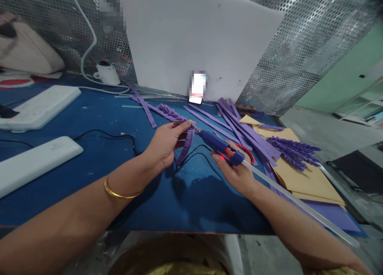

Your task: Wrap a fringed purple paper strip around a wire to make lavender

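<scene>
My left hand (167, 141) pinches a purple paper flower stalk (172, 113) near its lower end, and a loose purple strip (188, 144) hangs down from the fingers. My right hand (235, 169) is wrapped round a blue glue gun (217, 143), whose metal tip points left at the stalk beside my left thumb. A long clear glue stick (299, 205) sticks out of the gun's back end and reaches past my right forearm. Whether the tip touches the paper I cannot tell.
Purple strips (248, 133) lie at the right, near finished purple flowers (295, 149) on tan paper (311, 181). Behind stand a lit phone (197, 87), a white board (194, 36) and a white cup (107, 73). Two white devices (36, 159) and cables occupy the left.
</scene>
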